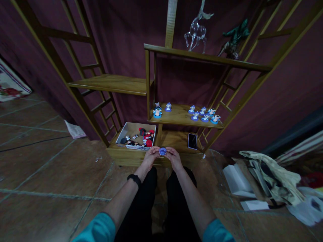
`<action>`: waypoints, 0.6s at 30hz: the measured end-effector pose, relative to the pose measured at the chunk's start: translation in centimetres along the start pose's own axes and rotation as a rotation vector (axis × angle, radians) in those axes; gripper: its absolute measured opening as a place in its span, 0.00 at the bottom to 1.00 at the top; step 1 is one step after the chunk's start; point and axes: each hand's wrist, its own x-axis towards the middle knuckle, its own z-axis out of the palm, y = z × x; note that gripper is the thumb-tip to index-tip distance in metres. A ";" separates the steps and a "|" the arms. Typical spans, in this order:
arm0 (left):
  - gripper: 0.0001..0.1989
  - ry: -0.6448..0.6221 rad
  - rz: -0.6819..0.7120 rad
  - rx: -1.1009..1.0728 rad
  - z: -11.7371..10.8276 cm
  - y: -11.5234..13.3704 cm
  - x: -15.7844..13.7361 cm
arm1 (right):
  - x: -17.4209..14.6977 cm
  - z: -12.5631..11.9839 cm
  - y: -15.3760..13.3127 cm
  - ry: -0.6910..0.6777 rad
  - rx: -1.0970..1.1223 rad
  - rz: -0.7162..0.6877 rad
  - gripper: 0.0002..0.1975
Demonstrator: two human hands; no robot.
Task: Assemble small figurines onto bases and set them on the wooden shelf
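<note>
Between my two hands is a small purple figurine, seen from above, with its details too small to make out. My left hand pinches its left side, and my right hand pinches its right side. Just beyond my left hand, an open cardboard box holds several small figures in red, black and white. On the shelf above stand a purple-based figurine and a blue-based figurine at the left. Several more, including another blue-based figurine, are grouped at the right.
A phone lies on the low shelf at right. Higher up stand a clear glass deer and a green-brown statue. Cloth bags and a white box lie on the floor at right.
</note>
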 end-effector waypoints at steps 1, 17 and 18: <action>0.17 0.004 0.009 0.012 0.0 0.0 0.0 | 0.0 0.0 0.0 0.001 -0.002 -0.004 0.15; 0.15 -0.086 -0.012 0.067 -0.7 0.1 -0.2 | -0.6 0.1 -0.5 -0.022 -0.057 -0.007 0.15; 0.15 -0.087 -0.010 0.071 -0.7 0.2 -0.2 | -0.6 0.1 -0.4 -0.029 -0.062 -0.006 0.15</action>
